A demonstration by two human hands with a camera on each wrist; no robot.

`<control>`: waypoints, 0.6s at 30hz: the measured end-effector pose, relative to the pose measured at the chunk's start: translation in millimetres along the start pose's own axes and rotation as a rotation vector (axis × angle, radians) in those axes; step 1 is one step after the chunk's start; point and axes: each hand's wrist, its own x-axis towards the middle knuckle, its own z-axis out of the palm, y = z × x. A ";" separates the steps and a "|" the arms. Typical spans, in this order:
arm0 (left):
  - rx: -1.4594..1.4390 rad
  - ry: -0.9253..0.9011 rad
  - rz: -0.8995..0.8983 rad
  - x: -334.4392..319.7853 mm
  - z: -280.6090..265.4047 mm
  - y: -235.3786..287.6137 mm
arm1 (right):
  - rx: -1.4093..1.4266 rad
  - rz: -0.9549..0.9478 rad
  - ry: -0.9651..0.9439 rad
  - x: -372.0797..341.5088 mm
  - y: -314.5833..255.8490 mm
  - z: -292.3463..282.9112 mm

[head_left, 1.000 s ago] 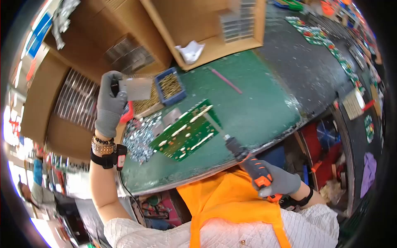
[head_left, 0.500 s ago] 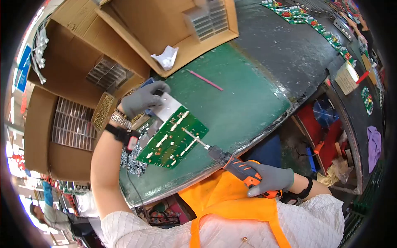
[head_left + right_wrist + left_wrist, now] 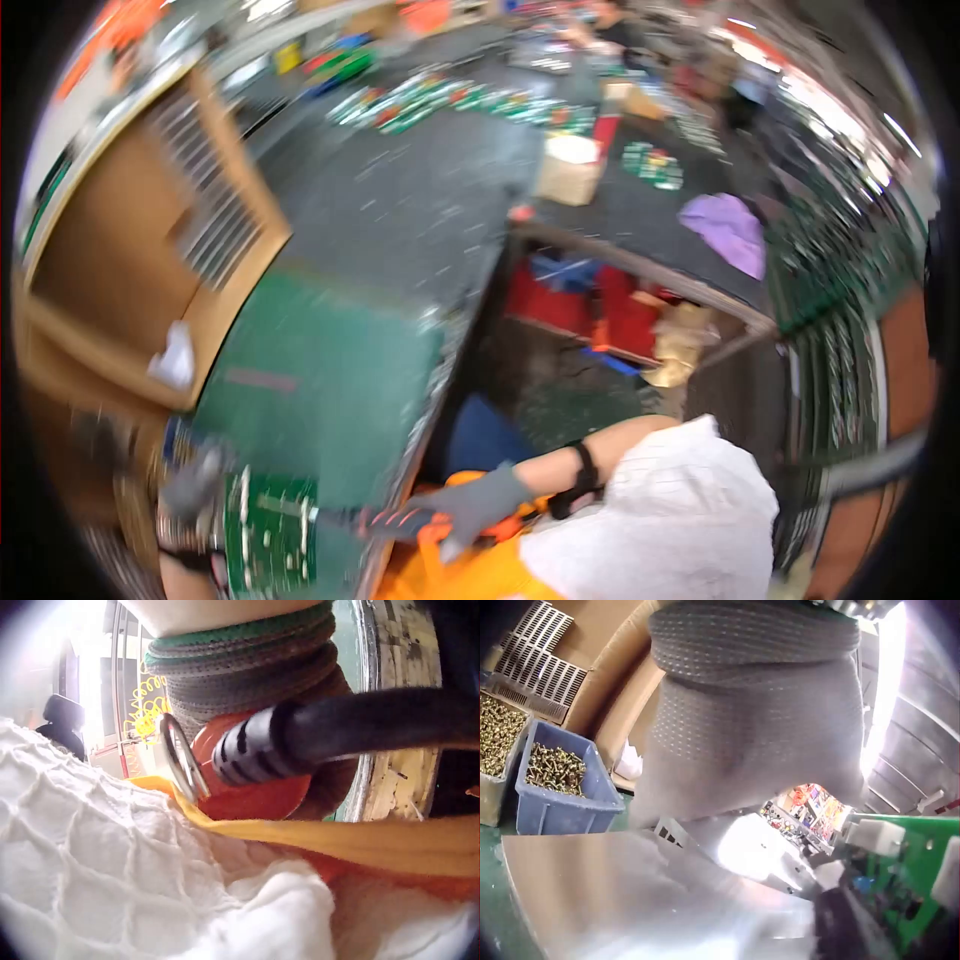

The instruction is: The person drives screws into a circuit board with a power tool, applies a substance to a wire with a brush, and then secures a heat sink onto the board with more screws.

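Observation:
My gloved left hand (image 3: 195,485) holds a shiny metal plate (image 3: 615,892) at the side of a green circuit board (image 3: 245,545). White-topped parts on the board show beside the plate in the left wrist view. In my gloved right hand (image 3: 475,510) is an orange and black electric screwdriver (image 3: 405,522), gripped by its body. Its thin bit points left across the board in the head view, blurred. The right wrist view shows the tool's red handle end (image 3: 255,799) and a thick black cable (image 3: 360,731); the fingers are mostly hidden there.
A blue bin (image 3: 570,814) of brass-coloured screws stands near the left hand, beside another screw container (image 3: 491,799). A cardboard box (image 3: 110,220) stands at the bench's left. A pink stick (image 3: 262,379) lies on the green mat (image 3: 340,350). A purple cloth (image 3: 728,230) hangs farther right.
My left hand has brought the metal plate from the screw bins to the board. The head view has swung right, shifting the bench leftward. My right hand keeps hold of the screwdriver, its bit over the board.

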 end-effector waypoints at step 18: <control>0.086 0.080 0.011 -36.1 2.4 -24.4 | -0.157 -0.214 0.021 1.4 2.0 -3.0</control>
